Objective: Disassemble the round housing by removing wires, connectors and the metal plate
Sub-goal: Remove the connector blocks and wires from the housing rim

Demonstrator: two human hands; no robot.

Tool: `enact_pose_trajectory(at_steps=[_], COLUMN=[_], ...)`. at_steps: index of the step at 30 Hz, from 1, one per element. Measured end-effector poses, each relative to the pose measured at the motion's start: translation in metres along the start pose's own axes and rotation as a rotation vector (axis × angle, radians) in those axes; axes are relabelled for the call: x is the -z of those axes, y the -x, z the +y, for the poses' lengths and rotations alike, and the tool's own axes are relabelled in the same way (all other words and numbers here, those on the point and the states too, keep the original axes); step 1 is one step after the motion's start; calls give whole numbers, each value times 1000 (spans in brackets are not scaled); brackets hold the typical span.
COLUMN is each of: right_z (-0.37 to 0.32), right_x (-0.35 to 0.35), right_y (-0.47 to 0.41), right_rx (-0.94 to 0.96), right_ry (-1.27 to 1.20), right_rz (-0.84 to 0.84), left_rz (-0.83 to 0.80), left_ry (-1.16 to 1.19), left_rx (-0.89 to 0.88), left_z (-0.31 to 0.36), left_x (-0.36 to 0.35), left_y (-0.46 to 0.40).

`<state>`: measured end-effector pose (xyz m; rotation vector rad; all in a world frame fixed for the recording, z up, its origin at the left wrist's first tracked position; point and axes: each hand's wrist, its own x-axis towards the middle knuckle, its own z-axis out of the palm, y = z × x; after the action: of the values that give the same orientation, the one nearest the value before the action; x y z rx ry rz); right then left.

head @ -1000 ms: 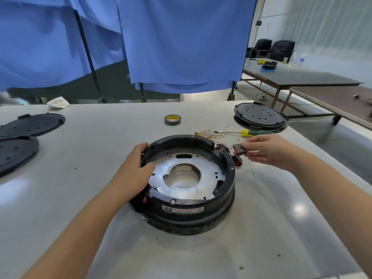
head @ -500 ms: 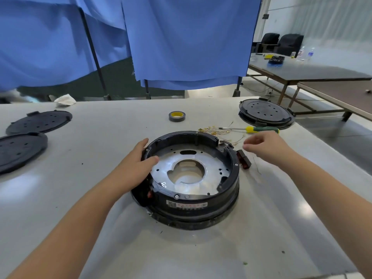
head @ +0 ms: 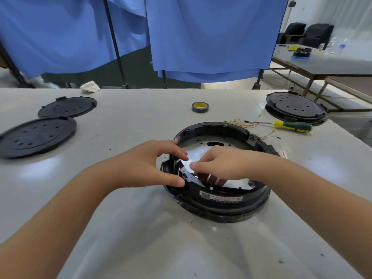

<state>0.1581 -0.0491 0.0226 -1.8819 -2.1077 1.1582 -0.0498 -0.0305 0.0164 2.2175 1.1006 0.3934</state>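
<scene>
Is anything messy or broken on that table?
A bit messy, yes. A tangle of thin wires lies loose behind the round housing, beside the screwdriver. Small dark specks dot the table near the housing. Nothing looks plainly broken.

— How's my feed?
— Bright and even. I get soft overhead glare patches on the glossy white table and a hot reflection off the round silver metal plate.
— Edges?
— Bowed by the wide lens; background slightly soft.
</scene>
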Motion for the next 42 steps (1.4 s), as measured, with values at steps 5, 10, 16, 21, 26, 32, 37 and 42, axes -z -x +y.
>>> enact_pose_trajectory(at_steps=[5, 10, 16, 21, 26, 32, 37, 42], right_z=[-3, -10, -8, 1, 3, 3, -7, -18], right_x=[0, 12, 16, 18, 18, 17, 20, 12], right_y=[-10, -16, -20, -19, -20, -20, -18, -17], right_rx=[-130, -203, -200, -182, -160, -168, -202, -247], right_ry=[-171, -297, -341, -414, -454, -481, -430, -333], right_rz=[-146, -387, -465, -468, -526, -537, -581, -490], left_rz=[63, 90, 96, 94, 108, 112, 104, 95], left_ry=[-89, -186, -204, -175, -154, -132, -161, -144], left_rx=[-100, -127, -144, -159, -169, -157, -153, -146], left_z=[-6, -6, -6, -8, -9, -8, -6, -5], left_x=[-15, -18, -17, -19, -22, -24, -23, -22], left_y=[3, 4, 4, 5, 5, 7, 6, 6])
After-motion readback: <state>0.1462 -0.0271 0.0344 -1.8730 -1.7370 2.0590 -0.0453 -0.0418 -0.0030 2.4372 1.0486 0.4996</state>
